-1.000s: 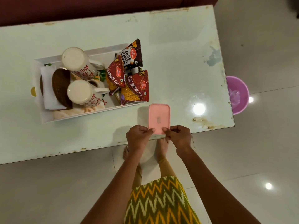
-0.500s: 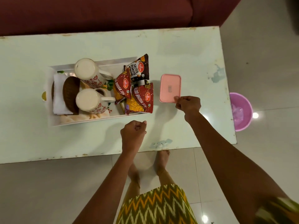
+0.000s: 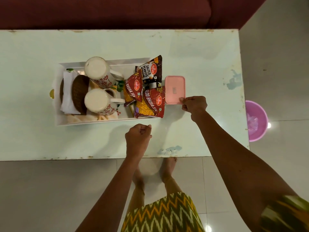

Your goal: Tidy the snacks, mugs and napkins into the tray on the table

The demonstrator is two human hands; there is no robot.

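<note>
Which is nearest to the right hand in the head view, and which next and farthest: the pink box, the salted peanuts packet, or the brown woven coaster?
1. Pink box: touching the right hand, at the tray's right end.
2. Salted peanuts packet: farther left, at the right end of the tray.
3. Brown woven coaster: farthest, at the tray's left end.

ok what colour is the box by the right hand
Pale pink. The box shows best in the head view, with the right hand at its near corner.
</note>
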